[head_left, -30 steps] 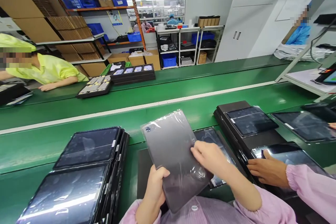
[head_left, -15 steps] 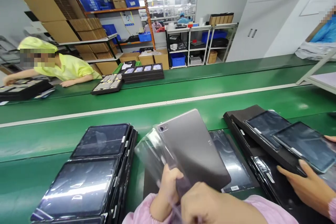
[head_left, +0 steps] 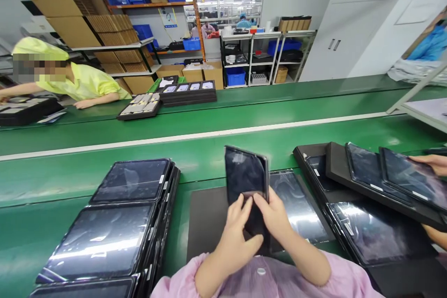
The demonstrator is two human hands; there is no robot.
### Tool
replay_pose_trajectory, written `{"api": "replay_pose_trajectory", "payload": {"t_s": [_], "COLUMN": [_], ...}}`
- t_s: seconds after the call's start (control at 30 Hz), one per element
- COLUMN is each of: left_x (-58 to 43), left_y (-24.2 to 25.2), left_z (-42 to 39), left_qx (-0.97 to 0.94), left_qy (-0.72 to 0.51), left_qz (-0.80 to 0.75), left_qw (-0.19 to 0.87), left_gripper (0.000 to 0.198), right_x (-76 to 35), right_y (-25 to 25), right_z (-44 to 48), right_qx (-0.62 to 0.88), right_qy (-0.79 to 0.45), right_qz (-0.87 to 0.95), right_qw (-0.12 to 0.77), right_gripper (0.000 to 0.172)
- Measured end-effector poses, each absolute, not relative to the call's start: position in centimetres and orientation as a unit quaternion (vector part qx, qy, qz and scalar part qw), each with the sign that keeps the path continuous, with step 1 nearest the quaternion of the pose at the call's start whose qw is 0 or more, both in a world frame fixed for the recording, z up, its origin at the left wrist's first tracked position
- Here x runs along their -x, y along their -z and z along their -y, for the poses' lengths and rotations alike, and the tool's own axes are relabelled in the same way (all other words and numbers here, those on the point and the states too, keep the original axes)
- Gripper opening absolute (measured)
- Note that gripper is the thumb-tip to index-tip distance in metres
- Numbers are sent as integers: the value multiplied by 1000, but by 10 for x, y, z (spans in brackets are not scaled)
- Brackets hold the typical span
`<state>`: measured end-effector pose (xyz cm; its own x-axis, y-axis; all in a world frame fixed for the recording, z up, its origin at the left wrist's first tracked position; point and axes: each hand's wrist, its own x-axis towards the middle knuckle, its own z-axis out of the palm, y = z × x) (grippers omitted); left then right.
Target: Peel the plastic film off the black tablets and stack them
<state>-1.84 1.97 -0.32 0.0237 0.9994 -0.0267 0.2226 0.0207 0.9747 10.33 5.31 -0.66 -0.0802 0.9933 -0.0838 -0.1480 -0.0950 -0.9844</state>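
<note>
A tablet (head_left: 240, 172) stands nearly upright in front of me, its dark screen turned toward me. My right hand (head_left: 275, 214) grips its right side, thumb on the front. Across the lower screen lie the outstretched fingers of my left hand (head_left: 232, 237), with that thumb sticking out apart. Beneath is a black sheet (head_left: 204, 223). Beside my right hand, a wrapped tablet (head_left: 296, 209) lies screen up.
To the left are stacked trays of wrapped tablets (head_left: 104, 237). At right, a co-worker's hand (head_left: 433, 163) holds a tablet (head_left: 412, 172) over a tilted black tray (head_left: 337, 163). Across the green bench (head_left: 195, 149), a person in yellow (head_left: 91, 86) works beside trays of small parts (head_left: 139, 104).
The tablet has turned from its grey back to its screen and stands more upright. The clear sleeve around my left hand is out of sight. The co-worker's tray and tablets have tilted up.
</note>
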Motion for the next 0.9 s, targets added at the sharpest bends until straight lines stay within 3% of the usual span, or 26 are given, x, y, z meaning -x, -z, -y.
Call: {"api": "replay_pose_trajectory", "payload": {"t_s": [0.1,0.23,0.3,0.43,0.53,0.67,0.77,0.9], "left_x": [44,73,82,90,89,81,80,85], "left_y": [10,33,49,80,94,97,94,90], "left_z": [-38,-50,-49,-46,-45,-46,-46,-42], "left_qx": [-433,-336,-321,-243,-203,-216,-240,-259], "left_qy": [-486,-478,-482,-481,-474,-466,-439,-414], "left_qz": [-661,-621,-633,-721,-750,-747,-755,-765], "left_qw": [373,523,514,435,414,422,424,419], "left_gripper": [75,57,47,25,16,26,36,42], "right_x": [-112,-119,-130,-185,-229,-251,-253,-260], "right_y": [17,34,49,86,106,116,120,130], "right_z": [-61,-67,-75,-91,-93,-92,-95,-94], "right_qx": [440,406,433,639,767,825,827,810], "right_qy": [-655,-695,-677,-450,-235,-181,-203,-227], "right_qz": [317,328,388,504,554,534,523,526], "right_qw": [526,494,451,368,222,48,45,123], "right_gripper": [52,54,58,48,39,56,60,57]}}
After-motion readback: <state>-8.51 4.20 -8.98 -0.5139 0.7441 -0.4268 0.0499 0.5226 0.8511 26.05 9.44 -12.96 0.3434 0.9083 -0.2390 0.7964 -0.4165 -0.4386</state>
